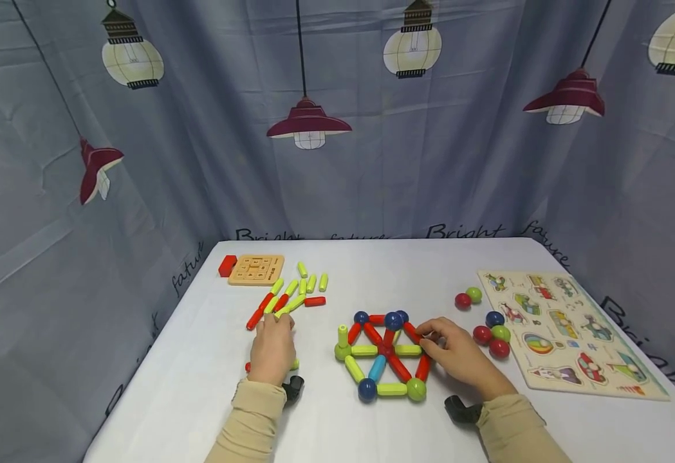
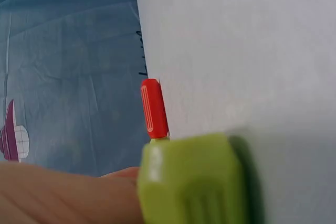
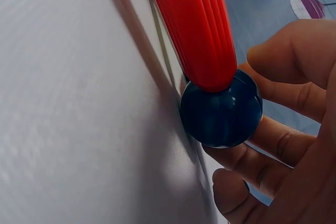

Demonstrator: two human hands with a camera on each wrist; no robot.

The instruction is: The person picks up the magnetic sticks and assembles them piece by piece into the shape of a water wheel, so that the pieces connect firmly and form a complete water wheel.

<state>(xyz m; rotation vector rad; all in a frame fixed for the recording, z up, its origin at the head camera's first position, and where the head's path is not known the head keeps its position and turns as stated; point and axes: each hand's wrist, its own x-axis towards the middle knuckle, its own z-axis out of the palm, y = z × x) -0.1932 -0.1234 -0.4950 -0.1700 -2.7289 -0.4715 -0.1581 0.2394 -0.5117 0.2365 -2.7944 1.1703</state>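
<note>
Right hand [image 1: 459,354] pinches a hard, slick blue ball [image 3: 221,109] at the rod wheel's [image 1: 385,352] edge; left hand [image 1: 271,344] curls around a light green rod [image 2: 194,179].

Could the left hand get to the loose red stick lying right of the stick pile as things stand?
Probably yes: the left hand rests just short of the pile, and bare white table surrounds the short red plastic stick.

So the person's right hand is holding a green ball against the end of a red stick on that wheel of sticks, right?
Not quite: the ball is dark blue, not green. The right wrist view shows the right hand with its fingers curled round the blue ball, which sits at the end of a red stick. The rest holds.
</note>
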